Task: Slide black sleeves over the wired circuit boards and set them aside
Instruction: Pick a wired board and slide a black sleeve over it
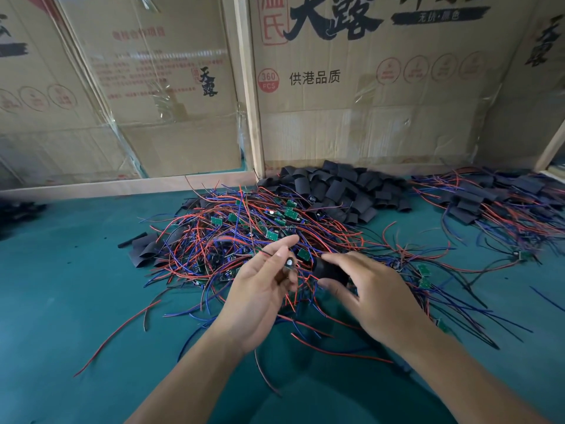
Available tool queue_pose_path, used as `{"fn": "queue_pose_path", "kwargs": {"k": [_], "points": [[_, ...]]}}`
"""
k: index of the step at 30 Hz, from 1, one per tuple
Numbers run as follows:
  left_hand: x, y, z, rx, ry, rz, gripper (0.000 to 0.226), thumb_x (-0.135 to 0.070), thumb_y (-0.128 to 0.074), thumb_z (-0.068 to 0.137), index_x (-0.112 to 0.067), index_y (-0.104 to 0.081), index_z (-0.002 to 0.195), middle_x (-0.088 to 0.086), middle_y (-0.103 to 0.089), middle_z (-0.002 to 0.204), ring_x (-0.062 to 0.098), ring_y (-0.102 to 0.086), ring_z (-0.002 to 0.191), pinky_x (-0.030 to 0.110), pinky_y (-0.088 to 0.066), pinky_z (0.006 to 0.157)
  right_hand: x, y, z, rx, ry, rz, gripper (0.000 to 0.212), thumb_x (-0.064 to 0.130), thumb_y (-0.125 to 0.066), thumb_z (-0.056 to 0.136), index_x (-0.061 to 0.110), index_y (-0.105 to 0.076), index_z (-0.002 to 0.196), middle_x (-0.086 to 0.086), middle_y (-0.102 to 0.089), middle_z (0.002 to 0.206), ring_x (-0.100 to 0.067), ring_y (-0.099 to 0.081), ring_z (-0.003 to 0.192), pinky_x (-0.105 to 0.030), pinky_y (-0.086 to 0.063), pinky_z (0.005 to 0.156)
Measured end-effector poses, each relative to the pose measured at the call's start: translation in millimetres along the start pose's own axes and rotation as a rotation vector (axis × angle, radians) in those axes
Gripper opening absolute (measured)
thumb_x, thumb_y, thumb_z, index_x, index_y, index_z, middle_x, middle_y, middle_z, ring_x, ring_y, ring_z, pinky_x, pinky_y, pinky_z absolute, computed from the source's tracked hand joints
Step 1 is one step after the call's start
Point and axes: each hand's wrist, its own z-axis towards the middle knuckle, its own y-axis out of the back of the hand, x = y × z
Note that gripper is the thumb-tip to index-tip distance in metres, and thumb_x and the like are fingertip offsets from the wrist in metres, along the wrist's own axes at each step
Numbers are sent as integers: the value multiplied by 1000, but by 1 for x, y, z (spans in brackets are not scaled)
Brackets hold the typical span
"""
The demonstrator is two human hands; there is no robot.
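Left hand (260,289), lower centre of frame, pinching a board (289,264) by thumb and curled fingers, capacitor end up, index finger stretched out straight. Right hand (363,289) just beside it, thumb and fingers curled round a black sleeve (328,269), mouth facing the board; the two close but apparently not yet mated. Motion blur, so exact contact unclear. Probably the threading step: feed wires through the sleeve first, then line the board's narrow edge with the mouth, keep the mouth squeezed open, push straight, no twisting. Watch for snagging wires from the loose pile (244,237) right underneath. Spare sleeves (345,188) heaped centre top by the cardboard (367,123). Finished pile (495,200) at right of frame, well apart on the green mat (76,286); drop goes there.
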Motion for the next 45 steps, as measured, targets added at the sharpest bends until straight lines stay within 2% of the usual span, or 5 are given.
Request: {"fn": "queue_pose_path", "kwargs": {"k": [9, 20, 27, 35, 45], "points": [[4, 3, 0, 12, -84, 26, 13, -10, -70, 82, -6, -61, 90, 5, -60, 84, 17, -57, 74, 27, -47, 83, 0, -1, 0, -61, 85, 69, 42, 37, -61, 94, 11, -65, 126, 3, -68, 109, -17, -66, 97, -31, -50, 81], [3, 8, 0, 60, -90, 139, 18, -19, -84, 74, -15, -77, 91, 6, -68, 83, 17, -64, 79, 23, -53, 80, -6, -3, 1, -141, 174, 83, 41, 35, -60, 94, 8, -67, 124, -1, -69, 109, -20, -68, 96, -39, -55, 79], [8, 7, 0, 42, -140, 229, 19, -23, -82, 76, -15, -76, 92, 3, -71, 89, 13, -64, 83, 21, -51, 79, -5, -7, 2, -131, 203, 89, 41, 36, -59, 94, 7, -68, 122, -1, -69, 107, -15, -65, 96, -23, -48, 82], [7, 7, 0, 56, -204, 377, 12, -14, -73, 82, -5, -71, 89, 2, -69, 78, 10, -61, 72, 18, -50, 70, -5, -8, 1, -116, 193, 97, 42, 37, -57, 95, 7, -67, 122, -1, -69, 107, -17, -66, 97, -24, -47, 84], [2, 14, 1, 78, -219, 505, 9, -21, -74, 85, -15, -77, 91, 6, -75, 91, 14, -67, 85, 25, -54, 79, -1, -5, 0, -70, 199, 105, 43, 36, -57, 94, 5, -67, 122, -3, -68, 107, -19, -65, 96, -25, -47, 84]]}}
